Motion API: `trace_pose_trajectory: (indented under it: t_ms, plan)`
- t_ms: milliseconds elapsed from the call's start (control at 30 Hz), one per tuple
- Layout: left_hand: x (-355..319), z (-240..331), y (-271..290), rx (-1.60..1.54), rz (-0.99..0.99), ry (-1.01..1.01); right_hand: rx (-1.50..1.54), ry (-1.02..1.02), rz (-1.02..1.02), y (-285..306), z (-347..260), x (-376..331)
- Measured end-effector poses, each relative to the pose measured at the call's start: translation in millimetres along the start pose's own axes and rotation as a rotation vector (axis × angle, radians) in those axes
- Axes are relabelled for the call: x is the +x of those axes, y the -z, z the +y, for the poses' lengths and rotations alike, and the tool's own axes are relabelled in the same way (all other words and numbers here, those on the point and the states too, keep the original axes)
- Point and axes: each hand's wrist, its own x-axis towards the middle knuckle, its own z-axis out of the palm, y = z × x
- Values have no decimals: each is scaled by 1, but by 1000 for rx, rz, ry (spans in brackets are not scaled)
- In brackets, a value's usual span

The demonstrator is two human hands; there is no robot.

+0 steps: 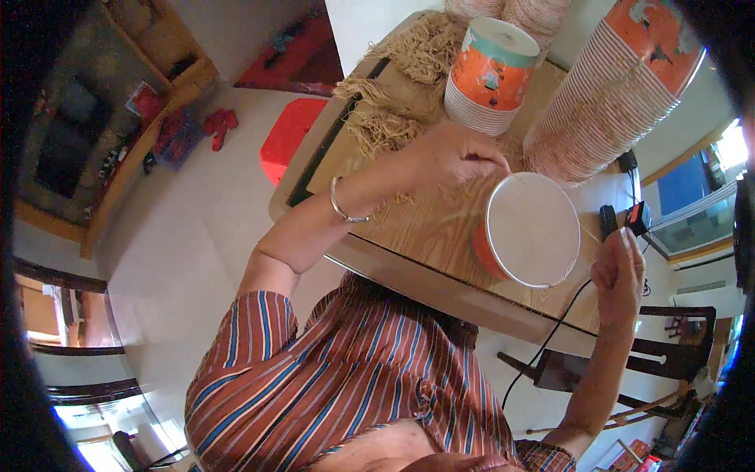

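Fingers [497, 162] of our left hand [464, 156] pinch together close by the orange bucket [535, 228]; our right hand [619, 271] pinches away from it. On what, we cannot tell. We should keep the bucket steady.

We've got a fairly bright indoor pic, w/ daylight strongest betw. 2 & 3 o'clock, where the window [733, 145] blows out to white. More glare shows nr 8 o'clock, low at the rim. The pale floor [185, 244] reads bright & even; the shelf unit [71, 118] toward 10 is dim, detail mostly lost. We see soft shadow under the desk [448, 275], plus a small glint on the bracelet [338, 203]. The tub [535, 228] looks washed-out inside, focus OK. Fisheye bends straight edges, esp. at 9 & 3; outer bits go soft. Black vignette fills the corners, w/ speckly noise.
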Motion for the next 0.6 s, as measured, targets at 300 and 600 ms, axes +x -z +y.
trace_pose_trajectory:
  t_ms: [300, 600]
  plan:
    - [3, 52, -44, 579, -2, -260, -862, 722, 28, -24, -7, -11]
    - [4, 35, -61, 448, 168, -189, -663, 419, -291, -85, 24, 10]
